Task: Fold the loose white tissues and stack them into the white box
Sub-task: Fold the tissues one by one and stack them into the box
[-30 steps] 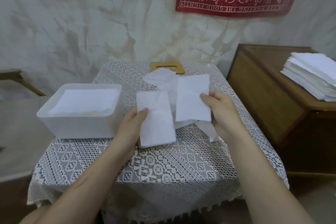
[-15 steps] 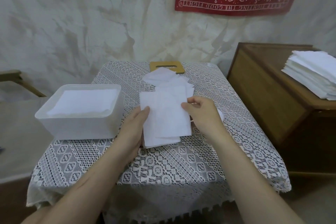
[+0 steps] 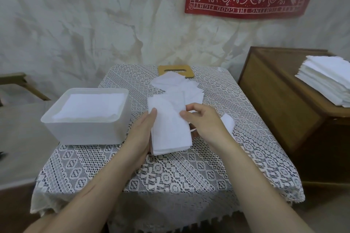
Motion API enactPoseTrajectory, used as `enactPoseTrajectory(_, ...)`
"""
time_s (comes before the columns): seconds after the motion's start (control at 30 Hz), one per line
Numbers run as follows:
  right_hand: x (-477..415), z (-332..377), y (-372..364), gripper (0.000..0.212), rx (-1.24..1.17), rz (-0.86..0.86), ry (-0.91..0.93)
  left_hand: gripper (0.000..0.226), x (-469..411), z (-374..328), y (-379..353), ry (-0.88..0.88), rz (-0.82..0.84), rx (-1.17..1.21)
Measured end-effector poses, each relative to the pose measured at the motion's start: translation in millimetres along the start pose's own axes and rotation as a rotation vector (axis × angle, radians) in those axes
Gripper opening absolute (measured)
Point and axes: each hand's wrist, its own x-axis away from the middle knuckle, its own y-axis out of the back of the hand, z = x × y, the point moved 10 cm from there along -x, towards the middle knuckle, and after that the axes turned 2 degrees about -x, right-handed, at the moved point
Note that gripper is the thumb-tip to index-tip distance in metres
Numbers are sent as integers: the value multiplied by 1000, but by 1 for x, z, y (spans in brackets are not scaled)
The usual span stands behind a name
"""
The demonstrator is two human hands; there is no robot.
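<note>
Shows a folded tissue [image 3: 170,128] over a lace-covered table [image 3: 170,179], held between both hands; cannot tell whether touching the cloth. Grasped along its left long edge by the left hand [image 3: 141,134], with thumb flat on the upper face near the far corner and the other fingers hidden beneath the sheet. Pinched at its right edge by the right hand [image 3: 204,122], with curled forefinger on top and lower fingers tucked under the right side. Lies lengthwise between the two palms, near end free. Sits right of the white box [image 3: 85,135], apart from it; box filled nearly to the rim with flat stacked tissues [image 3: 91,108]. Beyond the fingertips: loose tissues [image 3: 180,85] fanned on the table, overlapping a slotted wooden board [image 3: 160,69]. Just right of the right hand: a small tissue scrap [image 3: 228,123]. Far right: a wooden cabinet [image 3: 274,100] bearing a tissue pile [image 3: 325,79].
</note>
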Motion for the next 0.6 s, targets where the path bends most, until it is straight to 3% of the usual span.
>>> enactPoseTrajectory(0.6,1,-4,-2,9,94,-40,-9,25,-3,2,3,-43,10,-78)
